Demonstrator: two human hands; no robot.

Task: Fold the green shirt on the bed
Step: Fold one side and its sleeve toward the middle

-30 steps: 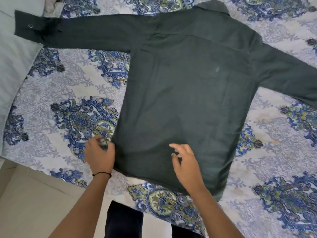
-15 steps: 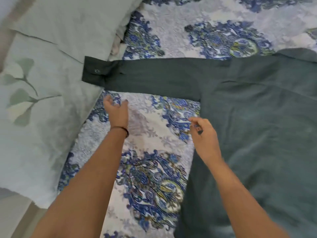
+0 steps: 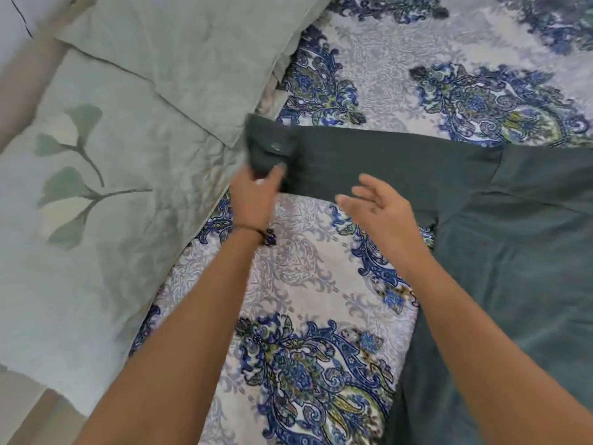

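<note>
Head view: my left hand (image 3: 256, 195) pinches the cuff (image 3: 268, 150) of the green shirt (image 3: 519, 258), spread on the patterned bed sheet (image 3: 305, 268). My right hand (image 3: 383, 210) hovers open, fingers spread, beside the sleeve (image 3: 385, 159), near 2 pillows (image 3: 128, 203).

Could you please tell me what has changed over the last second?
The left hand moved from the hem up to the sleeve cuff and now grips it. The right hand followed, open above the sleeve. The green shirt stays spread flat on the bed.
</note>
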